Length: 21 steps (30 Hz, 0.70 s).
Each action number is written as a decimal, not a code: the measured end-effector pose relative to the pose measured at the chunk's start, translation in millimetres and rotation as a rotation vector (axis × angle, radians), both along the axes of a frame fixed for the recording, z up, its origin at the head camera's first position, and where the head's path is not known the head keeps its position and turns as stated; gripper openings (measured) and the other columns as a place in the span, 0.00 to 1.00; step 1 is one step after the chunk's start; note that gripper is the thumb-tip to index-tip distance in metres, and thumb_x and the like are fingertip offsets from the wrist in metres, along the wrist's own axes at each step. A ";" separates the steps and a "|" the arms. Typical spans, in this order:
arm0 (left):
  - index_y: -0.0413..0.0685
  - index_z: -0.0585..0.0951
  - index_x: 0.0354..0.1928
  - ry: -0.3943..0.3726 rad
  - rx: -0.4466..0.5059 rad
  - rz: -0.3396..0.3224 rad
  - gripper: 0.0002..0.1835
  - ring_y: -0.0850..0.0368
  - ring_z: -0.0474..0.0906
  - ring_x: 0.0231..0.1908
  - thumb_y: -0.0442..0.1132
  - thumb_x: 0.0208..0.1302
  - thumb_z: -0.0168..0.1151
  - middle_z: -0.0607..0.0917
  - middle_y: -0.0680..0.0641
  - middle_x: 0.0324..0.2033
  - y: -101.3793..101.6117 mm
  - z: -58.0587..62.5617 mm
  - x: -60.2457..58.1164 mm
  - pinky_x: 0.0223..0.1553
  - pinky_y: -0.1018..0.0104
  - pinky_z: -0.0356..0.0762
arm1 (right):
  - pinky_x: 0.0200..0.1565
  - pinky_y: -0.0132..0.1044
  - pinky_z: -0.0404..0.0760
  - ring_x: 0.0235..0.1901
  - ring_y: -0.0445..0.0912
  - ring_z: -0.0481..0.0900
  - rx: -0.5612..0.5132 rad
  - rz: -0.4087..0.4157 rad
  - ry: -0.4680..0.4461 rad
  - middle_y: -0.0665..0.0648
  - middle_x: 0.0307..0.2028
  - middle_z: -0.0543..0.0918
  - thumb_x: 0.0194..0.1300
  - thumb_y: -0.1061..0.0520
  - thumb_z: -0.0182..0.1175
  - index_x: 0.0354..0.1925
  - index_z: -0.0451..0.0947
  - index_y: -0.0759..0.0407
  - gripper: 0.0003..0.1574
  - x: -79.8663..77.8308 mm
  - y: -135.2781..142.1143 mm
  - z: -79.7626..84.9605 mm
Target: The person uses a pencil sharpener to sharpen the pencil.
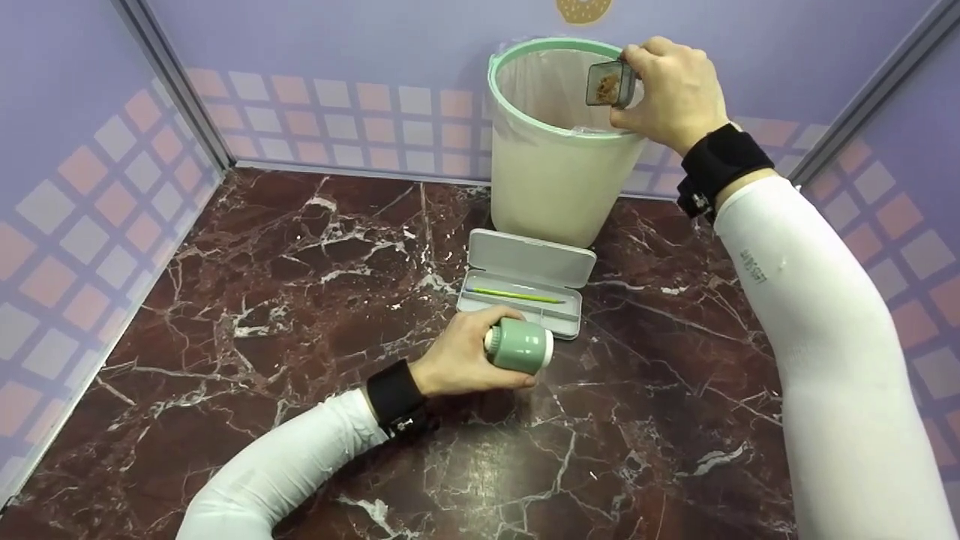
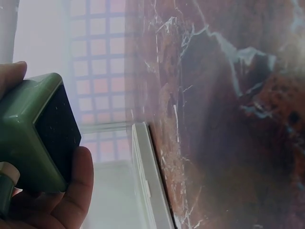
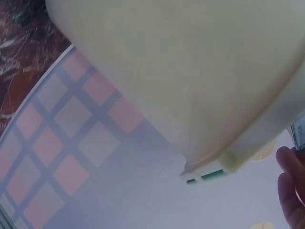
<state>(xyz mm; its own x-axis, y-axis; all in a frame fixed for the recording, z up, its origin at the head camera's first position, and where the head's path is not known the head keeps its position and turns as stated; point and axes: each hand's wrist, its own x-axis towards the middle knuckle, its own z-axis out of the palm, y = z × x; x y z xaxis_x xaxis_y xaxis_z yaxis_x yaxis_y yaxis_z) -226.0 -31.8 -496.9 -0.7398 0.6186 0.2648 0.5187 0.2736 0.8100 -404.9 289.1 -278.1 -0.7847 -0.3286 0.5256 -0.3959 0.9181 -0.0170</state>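
Observation:
My left hand (image 1: 456,361) grips a green crank pencil sharpener (image 1: 519,346) above the table. In the left wrist view the sharpener (image 2: 24,121) shows a dark open side, with part of its crank at the lower left. Up at the trash bin (image 1: 559,180), my right hand (image 1: 679,94) pinches a small clear shavings container (image 1: 624,84) by its end. Brown pencil shavings (image 1: 606,88) are inside it, and it is tilted over the bin's mouth. Only the fingertips (image 3: 288,183) and a sliver of that container show in the right wrist view.
Between the left hand and the bin lies an open grey pencil case (image 1: 532,256), its lid leaning back near the bin. A yellow-green pencil (image 1: 517,295) lies in it. White crumbs dot the dark red marbled table (image 1: 300,390). Purple panels (image 1: 337,45) enclose the back and sides.

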 end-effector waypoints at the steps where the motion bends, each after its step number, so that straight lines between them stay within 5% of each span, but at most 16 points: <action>1: 0.45 0.83 0.62 0.000 0.002 -0.002 0.38 0.52 0.91 0.47 0.46 0.49 0.91 0.93 0.45 0.51 0.2 0.4 0.0 0.51 0.61 0.91 | 0.57 0.70 0.86 0.49 0.71 0.87 0.022 0.008 0.006 0.69 0.51 0.88 0.57 0.55 0.76 0.58 0.83 0.67 0.32 0.3 0.7 0.6; 8: 0.47 0.84 0.62 -0.003 -0.009 0.003 0.38 0.53 0.90 0.46 0.48 0.49 0.91 0.94 0.46 0.50 2.2 -0.3 2.7 0.51 0.61 0.90 | 0.57 0.71 0.88 0.51 0.73 0.88 0.193 0.066 0.029 0.70 0.58 0.89 0.56 0.59 0.75 0.60 0.81 0.68 0.34 2.0 4.3 7.5; 15: 0.48 0.84 0.61 -0.027 -0.016 -0.009 0.37 0.54 0.90 0.48 0.48 0.49 0.90 0.94 0.47 0.51 6.0 -4.3 4.5 0.54 0.60 0.89 | 0.45 0.70 0.90 0.40 0.73 0.88 0.340 0.181 0.095 0.73 0.55 0.85 0.59 0.67 0.64 0.63 0.79 0.72 0.32 2.7 6.5 7.8; 21: 0.48 0.84 0.61 -0.030 -0.021 -0.010 0.36 0.54 0.90 0.49 0.46 0.49 0.90 0.94 0.47 0.52 7.0 -3.8 7.1 0.54 0.59 0.89 | 0.41 0.67 0.91 0.41 0.69 0.88 0.511 0.202 0.098 0.72 0.54 0.82 0.68 0.70 0.62 0.66 0.78 0.71 0.28 3.8 -2.0 12.7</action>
<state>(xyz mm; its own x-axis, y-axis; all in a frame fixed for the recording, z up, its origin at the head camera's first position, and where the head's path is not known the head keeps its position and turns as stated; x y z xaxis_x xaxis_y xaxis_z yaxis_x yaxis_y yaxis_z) -218.8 -24.8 -500.8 -0.7409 0.6312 0.2292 0.4969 0.2856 0.8195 -401.1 287.2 -265.3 -0.6348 -0.6998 0.3275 -0.5422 0.7055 0.4564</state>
